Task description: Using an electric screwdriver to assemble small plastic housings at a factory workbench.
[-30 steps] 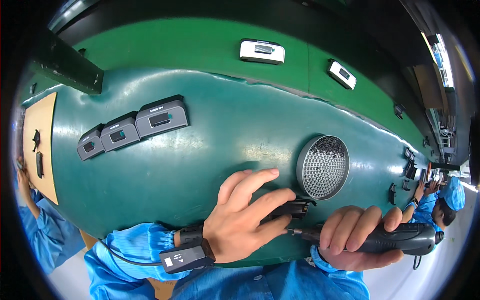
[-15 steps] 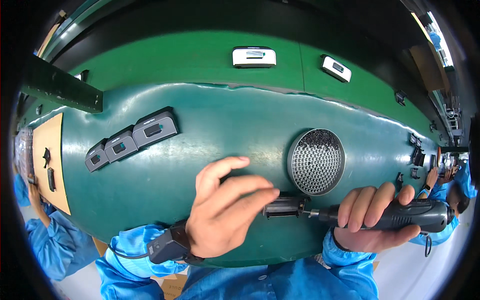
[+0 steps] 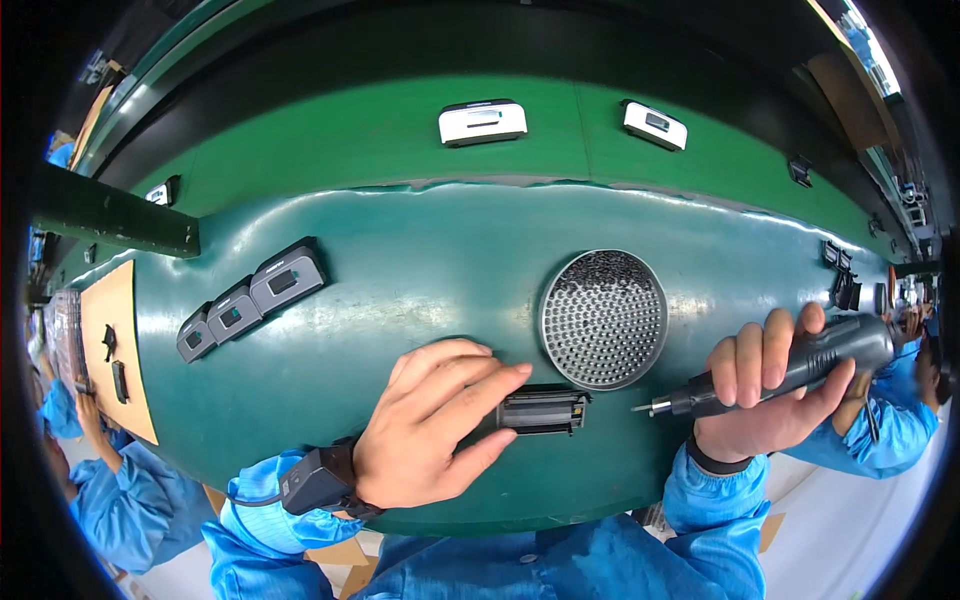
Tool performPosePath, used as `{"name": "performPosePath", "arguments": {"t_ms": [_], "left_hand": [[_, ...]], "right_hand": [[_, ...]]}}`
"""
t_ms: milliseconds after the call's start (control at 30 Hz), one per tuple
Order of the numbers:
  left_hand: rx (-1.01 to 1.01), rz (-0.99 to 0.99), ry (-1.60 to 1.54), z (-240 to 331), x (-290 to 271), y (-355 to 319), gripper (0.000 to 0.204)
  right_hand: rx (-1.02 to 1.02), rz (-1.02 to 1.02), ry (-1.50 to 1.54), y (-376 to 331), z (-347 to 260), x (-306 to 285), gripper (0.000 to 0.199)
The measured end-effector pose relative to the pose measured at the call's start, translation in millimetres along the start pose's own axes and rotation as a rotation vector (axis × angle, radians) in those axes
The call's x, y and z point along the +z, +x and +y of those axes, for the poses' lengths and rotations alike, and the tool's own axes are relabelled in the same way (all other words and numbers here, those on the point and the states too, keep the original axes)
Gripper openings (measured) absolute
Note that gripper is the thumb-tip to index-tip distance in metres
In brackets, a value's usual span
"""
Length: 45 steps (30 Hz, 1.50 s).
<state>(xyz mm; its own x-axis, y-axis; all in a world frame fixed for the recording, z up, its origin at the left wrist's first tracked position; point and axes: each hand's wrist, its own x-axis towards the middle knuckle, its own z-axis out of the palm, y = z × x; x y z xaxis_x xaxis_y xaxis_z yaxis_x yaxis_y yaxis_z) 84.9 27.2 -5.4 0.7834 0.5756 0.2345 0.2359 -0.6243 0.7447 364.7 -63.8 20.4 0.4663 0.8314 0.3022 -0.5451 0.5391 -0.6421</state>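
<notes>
My left hand (image 3: 430,425) holds the left end of a small black rectangular housing part (image 3: 545,412) between thumb and fingers. The part lies on the green bench mat, just below a round metal tray (image 3: 657,335). Many small dark screws (image 3: 610,270) are heaped at the tray's far side, and rows of small holes or pits cover the rest of it. In my right hand (image 3: 765,400) is a black electric screwdriver (image 3: 830,360). Its silver bit points left, apart from the black part and right of it.
Three grey-and-black devices (image 3: 250,300) stand in a row at the left. White devices (image 3: 482,122) sit on the green strip beyond the bench. Black parts (image 3: 842,275) lie at the far right. A cardboard sheet (image 3: 125,335) and co-workers in blue (image 3: 135,500) flank me.
The screwdriver has pulled away from the black part, up and right. My left hand has lowered onto the part's left end. White devices have shifted left in view.
</notes>
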Motion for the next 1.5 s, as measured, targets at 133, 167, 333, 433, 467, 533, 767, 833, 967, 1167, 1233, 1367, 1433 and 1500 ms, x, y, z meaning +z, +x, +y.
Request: {"name": "performPosePath", "arguments": {"t_ms": [133, 167, 333, 433, 467, 533, 767, 833, 967, 1167, 1233, 1367, 1433, 1500], "left_hand": [[-0.019, -0.005, 0.028, 14, 4, 12, 0.058], [-0.025, -0.005, 0.041, 18, 5, 14, 0.057], [-0.021, 0.061, 0.036, 36, 10, 22, 0.054], [-0.026, 0.068, 0.047, 42, 9, 21, 0.054], [-0.02, 0.086, 0.056, 43, 9, 20, 0.051], [-0.016, 0.109, 0.079, 47, 8, 20, 0.049], [0.279, 0.301, 0.281, 83, 17, 25, 0.044], [0.273, 0.357, 0.319, 95, 19, 29, 0.044], [0.37, 0.316, 0.342, 109, 10, 35, 0.035], [0.343, 0.399, 0.302, 114, 15, 32, 0.024], [0.314, 0.417, 0.271, 118, 18, 33, 0.023], [0.229, 0.458, 0.205, 122, 20, 34, 0.028], [0.186, 0.443, 0.178, 125, 20, 34, 0.027], [0.169, 0.403, 0.183, 126, 19, 34, 0.025]], "right_hand": [[0.205, 0.284, 0.531, 18, -25, -3, 0.04], [0.247, 0.356, 0.683, 24, -30, -5, 0.035], [0.229, 0.316, 0.872, 33, -45, -18, 0.032], [0.217, 0.307, 0.901, 30, -53, -11, 0.033], [0.215, 0.304, 0.891, 29, -55, -10, 0.034], [0.212, 0.315, 0.858, 29, -56, -4, 0.034], [0.214, 0.348, 0.39, 10, -39, 32, 0.035], [0.212, 0.386, 0.164, 1, -31, 51, 0.037], [0.226, 0.301, 0.109, -11, -28, 57, 0.038], [0.23, 0.327, 0.124, -12, -33, 62, 0.036], [0.221, 0.325, 0.127, -12, -37, 63, 0.036], [0.168, 0.317, 0.094, -14, -36, 65, 0.036], [0.155, 0.31, 0.084, -16, -37, 66, 0.036], [0.085, 0.247, -0.021, -18, -36, 66, 0.037]]}}
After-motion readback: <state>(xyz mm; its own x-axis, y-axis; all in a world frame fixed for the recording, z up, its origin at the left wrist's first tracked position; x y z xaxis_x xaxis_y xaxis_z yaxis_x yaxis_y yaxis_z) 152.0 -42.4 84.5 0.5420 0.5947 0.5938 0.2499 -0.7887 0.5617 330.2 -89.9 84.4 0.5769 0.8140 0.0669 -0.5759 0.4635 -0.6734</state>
